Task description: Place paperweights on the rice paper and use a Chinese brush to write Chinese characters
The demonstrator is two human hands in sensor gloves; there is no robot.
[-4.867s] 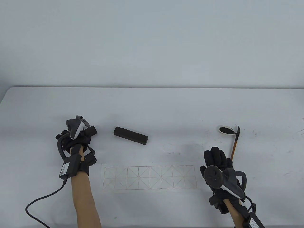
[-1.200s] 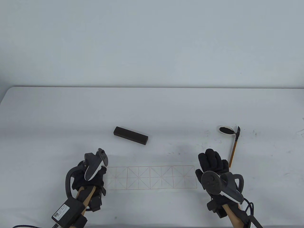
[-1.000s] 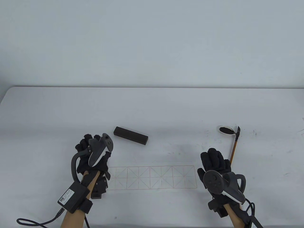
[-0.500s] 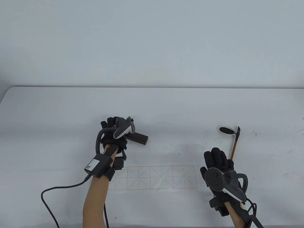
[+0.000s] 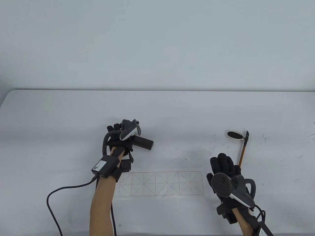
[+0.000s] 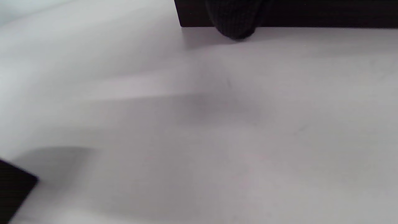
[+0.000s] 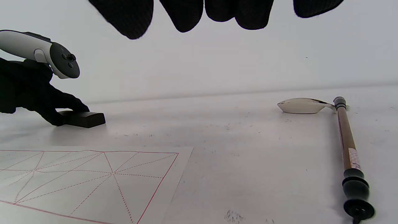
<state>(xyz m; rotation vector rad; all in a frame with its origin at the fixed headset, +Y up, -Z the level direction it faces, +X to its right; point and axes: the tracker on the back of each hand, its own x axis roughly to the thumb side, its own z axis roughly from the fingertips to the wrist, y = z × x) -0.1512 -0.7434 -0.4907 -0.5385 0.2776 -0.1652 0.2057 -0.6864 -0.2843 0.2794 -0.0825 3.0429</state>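
A dark brown paperweight (image 5: pixel 145 143) lies on the white table (image 5: pixel 172 110) behind the rice paper (image 5: pixel 160 183), which is printed with red grid squares. My left hand (image 5: pixel 118 137) covers its left half, with fingers curled over the top and the thumb on the near side (image 6: pixel 233 21); the block (image 7: pixel 87 119) still rests on the table. My forearm hides the paper's left end. My right hand (image 5: pixel 224 163) lies flat and open right of the paper, beside the brush (image 5: pixel 243 152). The brush tip leans on the ink dish (image 5: pixel 233 134).
A dark corner (image 6: pixel 12 183) shows at the lower left of the left wrist view; I cannot tell what it is. A black cable (image 5: pixel 64 191) trails from my left wrist across the near table. Ink specks (image 5: pixel 264 137) mark the surface near the dish.
My left hand left the paper's left end, moved back and to the right, and settled on the paperweight behind the paper. The right hand has barely moved.
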